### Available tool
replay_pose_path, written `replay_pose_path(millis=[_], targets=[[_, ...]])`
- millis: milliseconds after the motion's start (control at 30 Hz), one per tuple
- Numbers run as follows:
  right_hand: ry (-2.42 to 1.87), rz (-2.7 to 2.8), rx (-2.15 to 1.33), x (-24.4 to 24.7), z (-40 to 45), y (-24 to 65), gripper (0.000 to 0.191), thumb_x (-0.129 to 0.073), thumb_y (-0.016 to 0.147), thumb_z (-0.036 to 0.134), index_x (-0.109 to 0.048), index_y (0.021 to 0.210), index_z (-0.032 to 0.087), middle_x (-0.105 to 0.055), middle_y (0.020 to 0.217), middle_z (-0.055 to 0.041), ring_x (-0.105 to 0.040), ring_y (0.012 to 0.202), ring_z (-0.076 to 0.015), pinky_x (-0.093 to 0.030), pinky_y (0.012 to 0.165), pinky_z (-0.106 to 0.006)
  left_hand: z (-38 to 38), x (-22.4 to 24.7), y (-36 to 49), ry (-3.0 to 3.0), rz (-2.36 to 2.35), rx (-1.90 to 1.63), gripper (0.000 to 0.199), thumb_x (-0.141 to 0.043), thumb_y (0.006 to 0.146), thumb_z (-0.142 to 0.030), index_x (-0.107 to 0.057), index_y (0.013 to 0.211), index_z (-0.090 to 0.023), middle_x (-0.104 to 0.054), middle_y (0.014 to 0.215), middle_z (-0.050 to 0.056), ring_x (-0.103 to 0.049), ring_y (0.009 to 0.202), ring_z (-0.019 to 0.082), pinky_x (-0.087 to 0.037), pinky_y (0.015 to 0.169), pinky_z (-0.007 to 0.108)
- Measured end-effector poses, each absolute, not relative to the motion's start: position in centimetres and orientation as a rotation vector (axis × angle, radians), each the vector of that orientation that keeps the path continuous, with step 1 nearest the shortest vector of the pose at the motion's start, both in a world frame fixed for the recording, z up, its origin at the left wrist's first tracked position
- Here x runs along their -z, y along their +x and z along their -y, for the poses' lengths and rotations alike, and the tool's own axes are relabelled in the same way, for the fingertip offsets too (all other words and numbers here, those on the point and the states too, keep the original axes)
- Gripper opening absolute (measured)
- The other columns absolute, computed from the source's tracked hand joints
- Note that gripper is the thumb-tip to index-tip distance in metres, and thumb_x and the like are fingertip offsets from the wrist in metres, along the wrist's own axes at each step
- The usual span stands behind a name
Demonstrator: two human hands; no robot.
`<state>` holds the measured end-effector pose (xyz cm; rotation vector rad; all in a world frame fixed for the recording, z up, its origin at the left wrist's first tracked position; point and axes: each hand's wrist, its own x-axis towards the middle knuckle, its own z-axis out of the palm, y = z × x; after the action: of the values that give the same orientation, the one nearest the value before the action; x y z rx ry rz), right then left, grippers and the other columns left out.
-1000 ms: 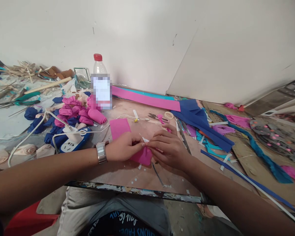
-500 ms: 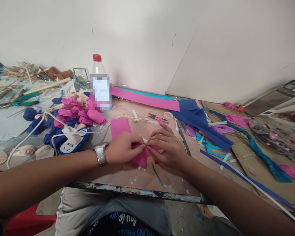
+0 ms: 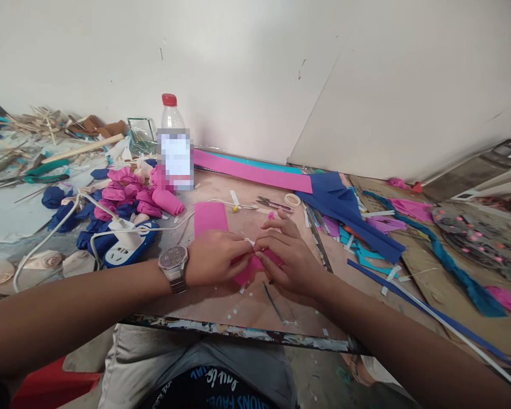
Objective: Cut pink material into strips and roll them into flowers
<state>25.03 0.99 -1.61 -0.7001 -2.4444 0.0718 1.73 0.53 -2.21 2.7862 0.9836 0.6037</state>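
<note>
1. The person's left hand [image 3: 215, 257] and right hand [image 3: 290, 255] are close together at the near edge of the table [image 3: 255, 309].
2. Both hands pinch a small pink piece [image 3: 246, 270] between their fingertips. The fingers are curled in tight on it, not spread wide.
3. The pink piece sits low over the table, right between the two hands, and is partly hidden by them.
4. There is a silver watch [image 3: 173, 264] on the left wrist.
5. A flat pink sheet [image 3: 210, 218] lies on the table just behind the left hand.
6. Farther back stands a bottle [image 3: 173, 145] with a red cap, near the wall.
7. Left of the bottle is a heap of pink and blue rolls [image 3: 123, 196].
8. A white power strip [image 3: 125, 241] with cords lies beside the heap.
9. Small scissors [image 3: 272, 203] and a tape ring [image 3: 292, 199] lie behind the right hand.
10. Blue sheets [image 3: 344, 213] lie on the right side of the table.
</note>
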Motion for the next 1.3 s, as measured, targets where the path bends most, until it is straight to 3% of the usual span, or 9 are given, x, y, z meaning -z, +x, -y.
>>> replay_pose_path(millis=[433, 667, 900, 1067, 1300], targets=[[-0.775, 2.442, -0.247, 1.58, -0.80, 24.78, 0.009, -0.054, 0.096, 0.016, -0.055, 0.095, 0.025, -0.069, 0.095, -0.0036, -0.056, 0.121, -0.0288, -0.034, 0.116, -0.056, -0.64, 2.50, 1.76, 2.830, -0.944, -0.605, 0.032, -0.045, 0.111, -0.032, -0.070, 0.094, -0.020, -0.076, 0.085, 0.004, -0.068, 0.076, 0.018, -0.042, 0.067, 0.031], [-0.761, 2.396, -0.249, 1.64, -1.04, 24.90, 0.009, -0.062, 0.094, 0.018, -0.062, 0.097, 0.026, -0.073, 0.093, -0.0016, -0.059, 0.114, -0.0269, -0.035, 0.115, -0.054, -0.56, 2.66, 1.82, 2.684, -1.029, -0.549, 0.028, -0.048, 0.108, -0.032, -0.072, 0.097, -0.021, -0.076, 0.083, 0.003, -0.069, 0.075, 0.018, -0.039, 0.064, 0.029], [-0.771, 2.390, -0.283, 1.63, -0.93, 24.91, 0.012, -0.059, 0.088, 0.014, -0.057, 0.090, 0.025, -0.069, 0.088, -0.0016, -0.060, 0.115, -0.0276, -0.035, 0.115, -0.055, -0.35, 2.62, 1.93, 2.527, -1.069, -0.542, 0.030, -0.054, 0.103, -0.038, -0.070, 0.086, -0.020, -0.073, 0.076, 0.004, -0.064, 0.068, 0.018, -0.034, 0.062, 0.030], [-0.787, 2.394, -0.307, 1.40, -0.95, 25.00, 0.008, -0.062, 0.092, 0.017, -0.061, 0.093, 0.025, -0.072, 0.091, -0.0031, -0.060, 0.113, -0.0280, -0.038, 0.112, -0.055, -0.28, 2.24, 2.03, 2.444, -1.070, -0.548, 0.027, -0.057, 0.098, -0.033, -0.067, 0.078, -0.020, -0.067, 0.068, 0.002, -0.056, 0.060, 0.016, -0.032, 0.060, 0.030], [-0.771, 2.361, -0.281, 1.65, -0.96, 24.96, 0.008, -0.065, 0.092, 0.017, -0.065, 0.092, 0.025, -0.073, 0.090, -0.0028, -0.062, 0.109, -0.0269, -0.038, 0.114, -0.056, -0.47, 2.18, 1.99, 2.479, -1.079, -0.523, 0.020, -0.059, 0.092, -0.029, -0.066, 0.076, -0.020, -0.068, 0.069, 0.003, -0.056, 0.062, 0.017, -0.029, 0.060, 0.030]])
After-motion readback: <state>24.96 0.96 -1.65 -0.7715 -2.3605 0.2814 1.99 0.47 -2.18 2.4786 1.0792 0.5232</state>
